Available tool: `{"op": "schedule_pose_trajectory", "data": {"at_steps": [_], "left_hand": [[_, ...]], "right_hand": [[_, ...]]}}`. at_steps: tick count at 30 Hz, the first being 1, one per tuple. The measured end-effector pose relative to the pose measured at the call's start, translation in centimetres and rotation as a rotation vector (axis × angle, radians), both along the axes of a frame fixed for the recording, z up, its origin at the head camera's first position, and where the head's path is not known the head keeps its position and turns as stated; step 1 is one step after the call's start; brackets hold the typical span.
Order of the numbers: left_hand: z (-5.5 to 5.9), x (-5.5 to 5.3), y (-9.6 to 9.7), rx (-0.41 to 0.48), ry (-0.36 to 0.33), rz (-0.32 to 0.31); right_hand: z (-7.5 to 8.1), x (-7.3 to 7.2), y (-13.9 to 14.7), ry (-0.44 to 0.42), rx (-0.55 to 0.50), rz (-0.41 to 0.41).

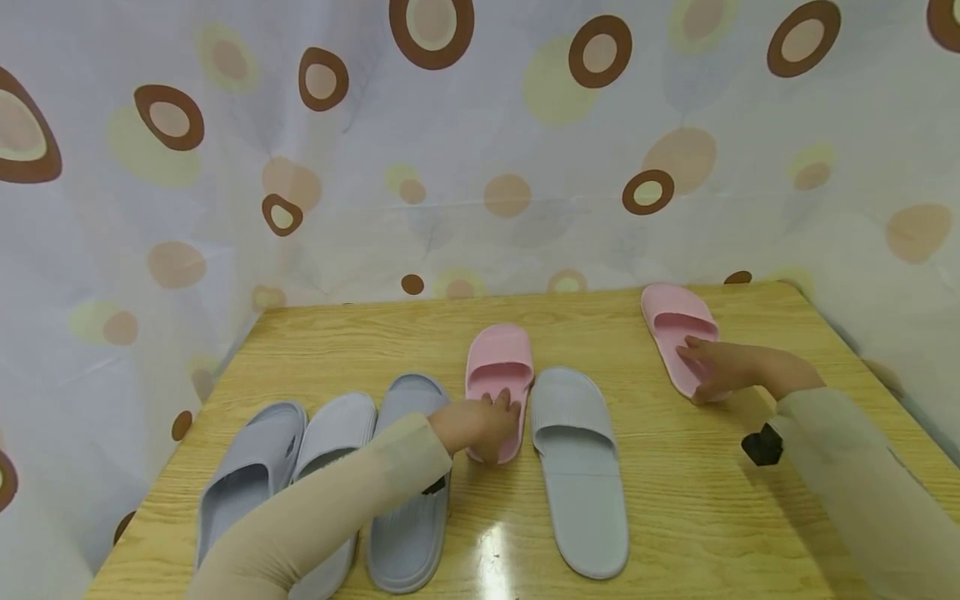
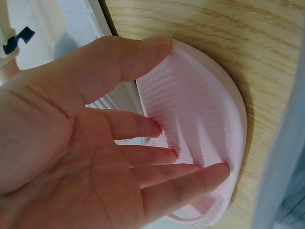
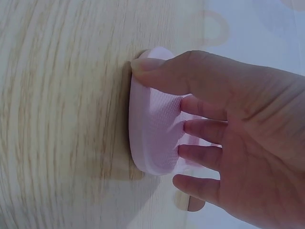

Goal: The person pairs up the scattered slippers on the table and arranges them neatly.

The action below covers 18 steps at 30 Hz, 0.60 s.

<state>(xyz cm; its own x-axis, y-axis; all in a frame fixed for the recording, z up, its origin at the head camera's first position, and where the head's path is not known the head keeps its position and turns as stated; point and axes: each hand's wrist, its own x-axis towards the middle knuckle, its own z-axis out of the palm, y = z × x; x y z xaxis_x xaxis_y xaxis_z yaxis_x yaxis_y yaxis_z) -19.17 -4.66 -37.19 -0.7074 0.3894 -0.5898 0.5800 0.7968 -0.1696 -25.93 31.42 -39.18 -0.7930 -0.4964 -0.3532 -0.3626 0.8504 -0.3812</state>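
Two small pink slippers lie on the wooden table, toes pointing away. Over the heel end of the middle slipper [image 1: 499,343] is my left hand [image 1: 487,425]. In the left wrist view its thumb rests at the edge of the pink sole [image 2: 200,105], and the spread fingers touch the insole. My right hand [image 1: 720,367] reaches over the heel of the far-right slipper [image 1: 675,300]. Its thumb lies along the side of that pink sole [image 3: 155,129] in the right wrist view. Three fingertips meet the insole, while the little finger stands apart.
A light grey slipper [image 1: 585,500] lies just right of the middle pink one. On the left are a blue-grey slipper [image 1: 408,542], a pale grey slipper [image 1: 341,412] and a grey slipper [image 1: 258,442], partly behind my left sleeve [image 1: 322,508]. A patterned curtain [image 1: 480,125] surrounds the table [image 1: 697,517].
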Motion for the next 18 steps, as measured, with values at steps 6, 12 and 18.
{"op": "schedule_pose_trajectory", "data": {"at_steps": [6,12,18], "left_hand": [[0.1,-0.5,0.1,-0.005,-0.009,0.001],[0.0,-1.1,0.3,-0.029,-0.007,0.011],[-0.1,-1.7,0.4,-0.037,-0.008,0.023]], "right_hand": [[0.0,-0.3,0.1,-0.032,-0.008,-0.026],[0.1,-0.5,0.0,-0.044,-0.013,-0.030],[0.1,-0.5,-0.1,-0.029,-0.012,-0.019]]}}
